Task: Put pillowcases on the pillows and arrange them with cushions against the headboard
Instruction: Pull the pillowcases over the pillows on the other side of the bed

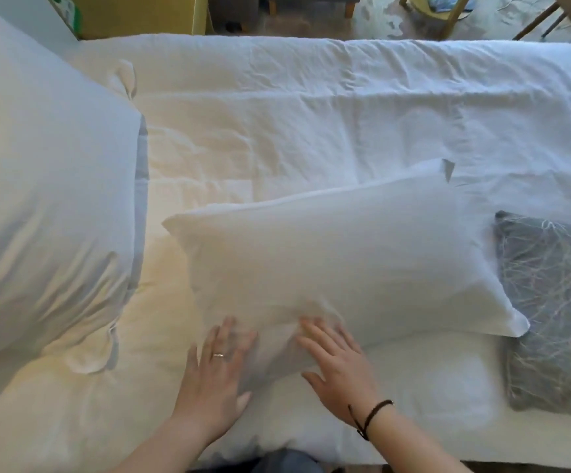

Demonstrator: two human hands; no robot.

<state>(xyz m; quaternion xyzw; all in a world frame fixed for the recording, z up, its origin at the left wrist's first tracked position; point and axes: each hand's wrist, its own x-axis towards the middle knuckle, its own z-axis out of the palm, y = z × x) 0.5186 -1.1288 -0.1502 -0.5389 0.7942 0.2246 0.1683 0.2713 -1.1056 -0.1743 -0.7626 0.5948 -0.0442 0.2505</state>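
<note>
From my seat, far left I see a big pillow point(48, 206) in a pale case, lying on the bed point(277, 107) with its open end toward the middle and a bit of fabric bunched at each near corner. Next comes the white duvet, creased, running across the whole width.

In the middle lies a second pillow point(338, 264), white, slanted, its far corner pointing up and right. My left hand point(215, 377) rests flat on its near edge, fingers straight and spread a little, a ring on one of them. Just beside it my right hand point(338, 367) presses the same edge, fingers straight and fanned, holding nothing; a dark cord bracelet sits at the wrist. The cloth puckers slightly under the fingertips, though motion blur makes it hard to tell how firmly they push.

Right of that pillow, touching its end and partly under its corner, lies a grey cushion point(557, 312) with a pale branching pattern.
</note>
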